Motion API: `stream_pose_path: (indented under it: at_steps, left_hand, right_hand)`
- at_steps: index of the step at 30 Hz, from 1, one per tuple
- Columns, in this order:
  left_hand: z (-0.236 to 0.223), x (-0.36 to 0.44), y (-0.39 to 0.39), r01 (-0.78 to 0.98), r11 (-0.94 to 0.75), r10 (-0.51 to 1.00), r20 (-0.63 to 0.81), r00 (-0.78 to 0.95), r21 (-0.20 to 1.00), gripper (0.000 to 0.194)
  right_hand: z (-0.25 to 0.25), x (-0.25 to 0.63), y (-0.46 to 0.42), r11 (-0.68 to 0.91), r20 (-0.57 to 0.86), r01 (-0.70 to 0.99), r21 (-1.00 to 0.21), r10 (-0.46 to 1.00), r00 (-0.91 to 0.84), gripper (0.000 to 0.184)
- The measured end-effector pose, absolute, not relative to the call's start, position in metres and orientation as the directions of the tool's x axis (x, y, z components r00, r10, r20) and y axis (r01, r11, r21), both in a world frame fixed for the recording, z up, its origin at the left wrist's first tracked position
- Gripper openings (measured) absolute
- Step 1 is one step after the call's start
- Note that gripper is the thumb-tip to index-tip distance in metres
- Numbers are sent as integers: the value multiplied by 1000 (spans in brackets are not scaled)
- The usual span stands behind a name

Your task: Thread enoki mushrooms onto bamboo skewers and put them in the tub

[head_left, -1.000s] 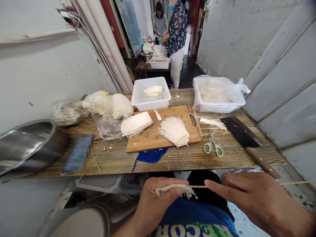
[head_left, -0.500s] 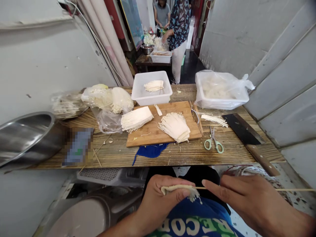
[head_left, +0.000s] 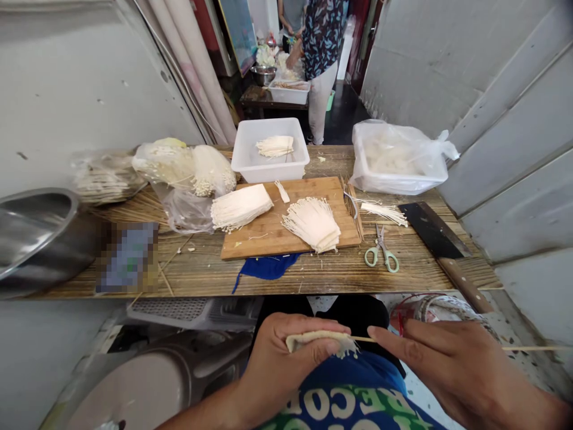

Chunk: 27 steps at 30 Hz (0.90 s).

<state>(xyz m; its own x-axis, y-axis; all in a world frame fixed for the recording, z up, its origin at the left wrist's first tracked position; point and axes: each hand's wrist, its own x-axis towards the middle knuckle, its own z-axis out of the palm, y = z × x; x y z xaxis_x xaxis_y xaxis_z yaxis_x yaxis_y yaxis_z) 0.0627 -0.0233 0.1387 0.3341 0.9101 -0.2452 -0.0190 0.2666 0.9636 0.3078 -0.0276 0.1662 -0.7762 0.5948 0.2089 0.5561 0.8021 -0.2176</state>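
Low in the view, over my lap, my left hand [head_left: 286, 358] is closed round a small flat bundle of enoki mushrooms [head_left: 320, 341]. My right hand [head_left: 447, 364] pinches a thin bamboo skewer [head_left: 528, 348] whose tip enters the bundle from the right. On the wooden table ahead lies a cutting board [head_left: 268, 230] with two fanned piles of enoki [head_left: 313, 224]. Behind the board stands a white tub [head_left: 271, 149] holding one mushroom bundle.
Green-handled scissors [head_left: 380, 254] and a cleaver [head_left: 436, 236] lie right of the board. A bag-lined white tub [head_left: 398, 158] stands at the back right, bagged enoki [head_left: 183, 170] at the back left, a steel bowl [head_left: 36, 236] at far left. A person [head_left: 320, 54] stands at a farther table.
Both hands have stayed together on the mushroom bundle and skewer. My head has tilted, so the table sits a little higher in the view.
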Motion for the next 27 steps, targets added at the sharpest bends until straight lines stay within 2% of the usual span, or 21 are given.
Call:
stream_pose_path:
  at_steps: [6, 19, 27]
  left_hand:
    - [144, 66, -29, -17, 290, 900, -266, 344, 957, 16]
    - [141, 71, -30, -44, 303, 892, -267, 364, 952, 13]
    - [140, 71, -27, -60, 340, 881, -296, 368, 938, 12]
  right_hand:
    - [167, 309, -34, 766, 226, 569, -298, 636, -738, 38]
    - [172, 307, -33, 736, 104, 551, -394, 632, -768, 42]
    - [167, 296, -28, 758, 206, 527, -384, 626, -752, 40]
